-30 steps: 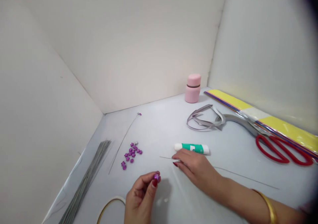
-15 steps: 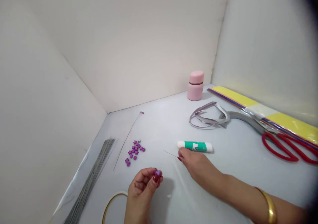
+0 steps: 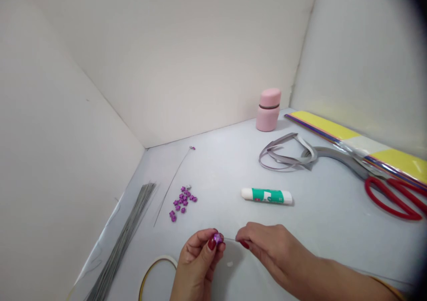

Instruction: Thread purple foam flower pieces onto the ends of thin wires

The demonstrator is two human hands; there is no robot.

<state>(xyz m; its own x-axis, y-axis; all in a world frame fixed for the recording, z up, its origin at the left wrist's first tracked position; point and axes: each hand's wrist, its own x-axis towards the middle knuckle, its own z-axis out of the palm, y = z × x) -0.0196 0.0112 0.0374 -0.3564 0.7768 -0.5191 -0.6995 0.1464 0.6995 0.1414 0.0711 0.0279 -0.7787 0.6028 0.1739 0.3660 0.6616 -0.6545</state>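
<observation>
Between the thumb and fingers of my left hand (image 3: 200,258) is a small purple paper star (image 3: 218,238). My right hand (image 3: 276,250) pinches a thin wire (image 3: 229,239), whose end meets the right side of the star; whether it has gone inside cannot be seen. Part of a thin wire also shows behind my right forearm. Beyond my left hand lies a loose cluster of purple stars (image 3: 183,201). A longer wire (image 3: 170,183) with a small purple and silver tip rests left of the cluster. Past my right hand lies a green and white glue stick (image 3: 267,196).
A bundle of grey wires (image 3: 125,243) lies at the left edge, and a roll of tape (image 3: 150,270) is near the front. At the back stand a pink jar (image 3: 268,109) and curled grey strips (image 3: 287,154). Red-handled scissors (image 3: 393,198) and yellow packets (image 3: 353,140) lie right.
My right hand has come down from beside the glue stick, bringing the wire against the star. My left hand keeps hold of the star. The view has shifted slightly.
</observation>
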